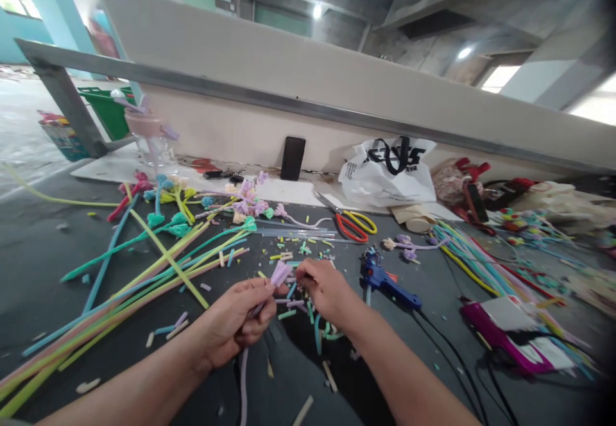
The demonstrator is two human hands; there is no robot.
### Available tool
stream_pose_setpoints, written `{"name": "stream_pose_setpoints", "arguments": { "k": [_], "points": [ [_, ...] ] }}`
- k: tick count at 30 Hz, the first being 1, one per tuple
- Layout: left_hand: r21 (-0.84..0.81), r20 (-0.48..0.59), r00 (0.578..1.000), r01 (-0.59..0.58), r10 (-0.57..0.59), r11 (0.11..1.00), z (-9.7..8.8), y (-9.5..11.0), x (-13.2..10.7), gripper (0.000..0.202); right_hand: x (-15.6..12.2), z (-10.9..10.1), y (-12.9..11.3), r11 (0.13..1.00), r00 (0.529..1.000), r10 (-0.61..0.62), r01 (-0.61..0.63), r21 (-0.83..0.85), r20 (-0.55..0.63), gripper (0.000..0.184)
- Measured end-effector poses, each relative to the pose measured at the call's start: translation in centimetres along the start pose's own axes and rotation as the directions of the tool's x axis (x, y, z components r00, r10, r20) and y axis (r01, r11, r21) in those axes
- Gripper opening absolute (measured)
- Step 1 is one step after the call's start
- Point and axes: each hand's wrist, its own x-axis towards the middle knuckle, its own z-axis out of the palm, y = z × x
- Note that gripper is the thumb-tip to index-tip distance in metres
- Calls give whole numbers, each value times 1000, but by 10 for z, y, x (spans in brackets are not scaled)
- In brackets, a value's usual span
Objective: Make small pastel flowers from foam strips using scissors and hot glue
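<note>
My left hand (250, 314) is closed round a lilac pipe cleaner bundle (280, 274), whose short cut ends fan out above the thumb. A lilac stem (244, 381) hangs below that hand. Just right of the bundle, my right hand (323, 285) has its fingers curled in a pinch; what they hold, if anything, is hidden. Short cut pieces of pipe cleaner (287, 314) lie scattered under both hands. To the right rests a blue glue gun (392, 288) with its cord trailing. Scissors (349, 221) with red and yellow handles lie behind the hands.
Long pipe cleaners (120, 301) cover the left of the table, with finished flowers (248, 198) behind them. At the back stand a phone (292, 158), a white bag (389, 172) and a pink-lidded cup (147, 134). A magenta device (505, 342) lies at right among cords.
</note>
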Motion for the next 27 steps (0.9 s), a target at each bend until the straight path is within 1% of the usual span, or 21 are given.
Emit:
{"name": "stream_pose_setpoints", "arguments": {
  "k": [5,6,7,9,11,12,13,14,15,16,17,19,20,22,24,27],
  "points": [
    [-4,-5,1000,14,-14,1000,0,1,1,19,-1,-4,1,998,993,-66,63,25,97,19],
    [-6,-5,1000,17,-17,1000,0,1,1,19,0,-7,0,998,995,-57,55,25,84,18],
    [-8,-8,1000,21,-21,1000,-1,1,1,19,1,-13,-1,999,999,-25,24,22,40,14],
    [-14,-14,999,29,-29,999,-2,0,1,20,0,-33,-1,995,991,98,-97,15,-95,8],
    [-17,-13,999,34,-34,999,-3,-2,0,21,-5,-59,5,966,939,254,-259,12,-233,4],
    [-18,-10,999,35,-35,999,-4,-2,0,22,-10,-73,10,943,907,320,-333,0,-275,7],
    [-21,-6,999,35,-35,999,-4,-2,0,22,-16,-85,17,912,874,379,-408,-37,-305,16],
    [-24,-2,999,36,-36,999,-5,-2,0,22,-24,-94,25,872,857,430,-475,-114,-283,22],
    [-28,0,999,38,-38,999,-5,-2,0,22,-33,-101,34,825,845,483,-527,-205,-228,25],
    [-29,3,999,42,-42,999,-5,-2,1,22,-43,-104,44,769,818,550,-574,-280,-167,26],
    [-29,6,999,45,-45,999,-4,-2,1,22,-52,-103,53,714,782,615,-608,-348,-105,30],
    [-24,13,999,51,-50,998,-4,-1,2,23,-68,-94,71,624,708,706,-628,-465,-8,43],
    [-21,17,999,52,-51,998,-3,0,2,24,-74,-88,78,612,696,718,-620,-492,16,50],
    [-23,21,999,48,-47,999,-3,0,2,24,-81,-75,89,639,717,696,-583,-502,53,59],
    [-31,21,999,41,-40,999,-3,0,1,23,-83,-69,96,649,734,679,-575,-498,36,59],
    [-37,22,999,41,-40,998,-3,-1,1,23,-82,-74,95,603,712,697,-646,-468,-85,50]
  ]
}}
